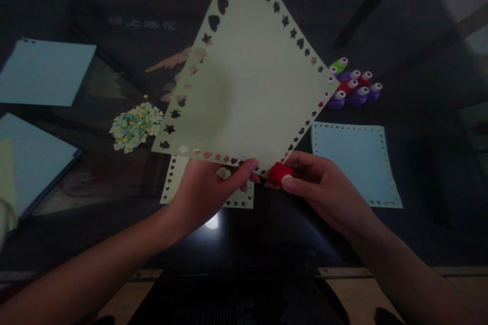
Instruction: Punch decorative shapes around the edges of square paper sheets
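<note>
Head view: the sheet (263, 76), pale green, is held up aslant with one corner toward the person, and its far corner is cut off by the top of the frame. Holes shaped like hearts, stars and leaves run along its edges; the smallest shapes are hard to make out.

The left hand (209, 180) is closed in a pinch on the near edge of the sheet, thumb on top; part of this hand is hidden beneath, and skin tones show through some holes. The right hand (324, 183) is curled around a red punch (280, 172) at the sheet's near corner, thumb on the white part. Whether paper sits in the slot cannot be told, as fingers cover much of the punch.

Under the sheet, on the near side, lies a green page (237, 196), mostly hidden by the sheet and the left hand. Right of the sheet, a blue page (351, 157) has a punched border, one corner covered by the right hand. Beyond that page, a cluster of punches (356, 89), purple, red and green, is partly blocked by the sheet's right corner, so their full number is unclear.

Left of the sheet is a heap of confetti (137, 127), its pieces too small to tell apart. Farther left, blue paper (48, 73) and a blue stack (41, 160) are cut off by the frame. Beyond the sheet's left edge, pale lettering (143, 24) on the dark tabletop (284, 236) is too dim to read.
</note>
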Demonstrator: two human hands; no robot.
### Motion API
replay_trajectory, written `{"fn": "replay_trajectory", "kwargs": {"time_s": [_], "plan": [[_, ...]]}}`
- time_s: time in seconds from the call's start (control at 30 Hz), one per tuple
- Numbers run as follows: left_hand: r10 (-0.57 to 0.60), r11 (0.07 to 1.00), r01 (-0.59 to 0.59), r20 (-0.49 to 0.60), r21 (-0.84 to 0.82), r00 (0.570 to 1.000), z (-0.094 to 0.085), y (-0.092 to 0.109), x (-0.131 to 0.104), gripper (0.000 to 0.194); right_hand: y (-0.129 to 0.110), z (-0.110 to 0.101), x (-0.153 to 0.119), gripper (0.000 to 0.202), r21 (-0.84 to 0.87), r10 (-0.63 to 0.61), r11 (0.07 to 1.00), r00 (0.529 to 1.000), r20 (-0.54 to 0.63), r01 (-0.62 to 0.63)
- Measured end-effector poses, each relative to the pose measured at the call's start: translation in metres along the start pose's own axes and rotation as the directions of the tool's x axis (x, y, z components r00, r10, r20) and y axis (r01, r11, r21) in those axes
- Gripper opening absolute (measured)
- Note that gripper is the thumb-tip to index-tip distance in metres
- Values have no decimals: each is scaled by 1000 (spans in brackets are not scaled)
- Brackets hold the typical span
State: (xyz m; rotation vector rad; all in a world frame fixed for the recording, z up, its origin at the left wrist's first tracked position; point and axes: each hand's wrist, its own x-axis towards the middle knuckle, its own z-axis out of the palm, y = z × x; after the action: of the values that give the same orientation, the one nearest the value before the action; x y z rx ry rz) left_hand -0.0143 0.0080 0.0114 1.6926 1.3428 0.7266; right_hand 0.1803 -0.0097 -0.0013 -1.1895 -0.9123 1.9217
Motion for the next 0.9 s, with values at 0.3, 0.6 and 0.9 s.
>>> {"fn": "replay_trajectory", "kwargs": {"time_s": [0.3, 0.6, 0.9], "plan": [[-7, 1000, 7, 7, 0, 1000, 0, 1, 0, 28, -3, 3, 1, 16, 6, 1, 1000, 1000, 3, -1], [-1, 1000, 1, 4, 20, 1000, 0, 0, 0, 30, 0, 1, 1, 19, -30, -20, 999, 1000, -21, 19], [-8, 1000, 7, 11, 27, 1000, -1, 0, -1, 29, -1, 0, 0, 18, -44, -11, 999, 1000, -20, 10]]}}
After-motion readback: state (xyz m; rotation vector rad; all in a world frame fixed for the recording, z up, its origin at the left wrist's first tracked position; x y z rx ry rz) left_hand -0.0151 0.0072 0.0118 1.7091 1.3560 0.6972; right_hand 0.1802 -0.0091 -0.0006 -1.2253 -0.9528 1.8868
